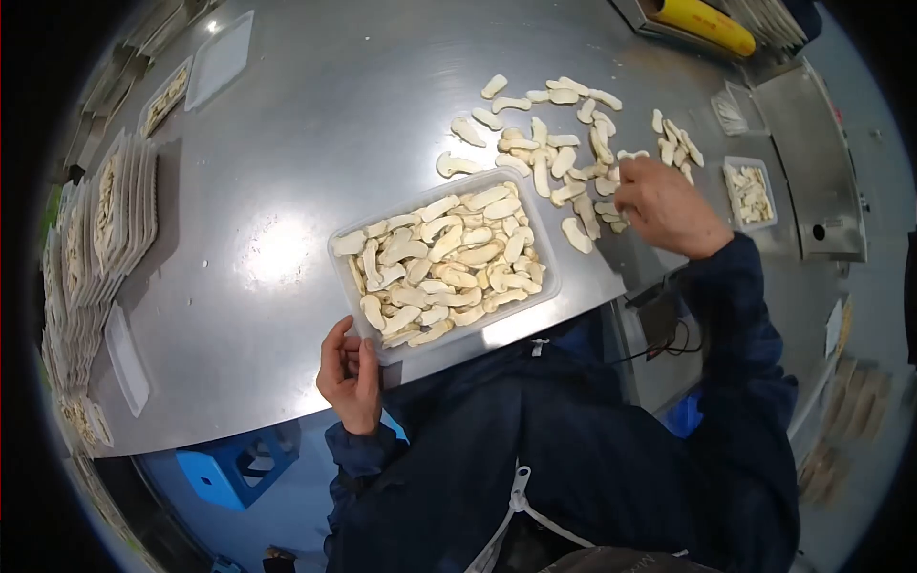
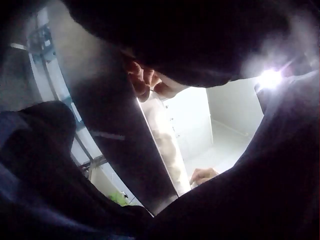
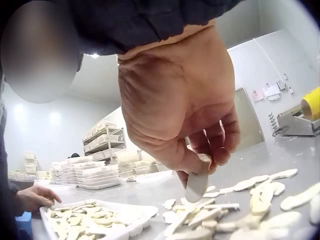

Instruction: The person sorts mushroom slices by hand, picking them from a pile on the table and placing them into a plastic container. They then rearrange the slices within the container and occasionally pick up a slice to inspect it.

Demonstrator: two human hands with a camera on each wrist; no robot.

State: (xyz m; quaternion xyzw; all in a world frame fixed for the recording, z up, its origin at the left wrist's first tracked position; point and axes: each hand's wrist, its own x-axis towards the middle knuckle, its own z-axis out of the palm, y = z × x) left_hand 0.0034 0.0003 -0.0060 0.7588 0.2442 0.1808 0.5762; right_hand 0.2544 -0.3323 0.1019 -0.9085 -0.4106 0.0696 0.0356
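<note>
A clear plastic tray (image 1: 336, 286) filled with pale mushroom slices lies near the table's front edge. My left hand (image 1: 351, 377) holds the tray's front left corner, its fingers bent around the rim. In the right wrist view my right hand (image 3: 177, 95) pinches one pale slice (image 3: 197, 187) between thumb and fingers, just above the loose slices (image 3: 260, 200). Seen from the head, the right hand (image 1: 671, 205) is at the right edge of that scattered pile, right of the tray. The left wrist view is mostly dark sleeve, with the left hand (image 2: 150, 82) at the tray's edge.
Stacked trays (image 1: 124, 210) of slices stand along the table's left side, near an empty tray (image 1: 220, 59). A small tray (image 1: 748, 193) of pieces sits at the right, beside a metal box (image 1: 812, 158). A yellow roll (image 1: 707, 24) lies at the back right. A blue stool (image 1: 215, 475) stands below.
</note>
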